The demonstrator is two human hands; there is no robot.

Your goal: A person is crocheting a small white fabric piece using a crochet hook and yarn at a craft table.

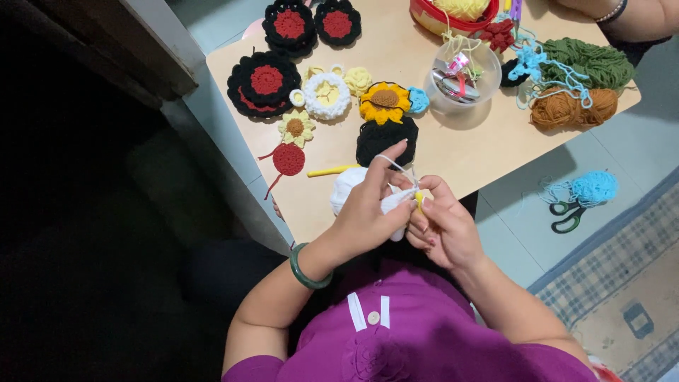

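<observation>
Head view, looking straight down over a small light wooden table (488,152). Left hand (368,209) closed around a white crocheted piece (348,185) at the table's near edge, index finger raised with a white strand (396,165) looped over it. Right hand (442,226) pinched on a yellow crochet hook (419,200), touching the white piece. Bare tabletop just right of the hands, up to the near-right edge; crowded with crocheted flowers (265,83) to the left and far side. Clear plastic bowl (463,78), green yarn (590,62) and brown yarn (569,107) toward the right corner. On the floor, well apart, scissors (566,216) beside blue yarn (594,187). Hook tip hidden behind fingers. Another person's arm (629,18) cut off at the top edge. Left side of the view dark, hard to make out.
</observation>
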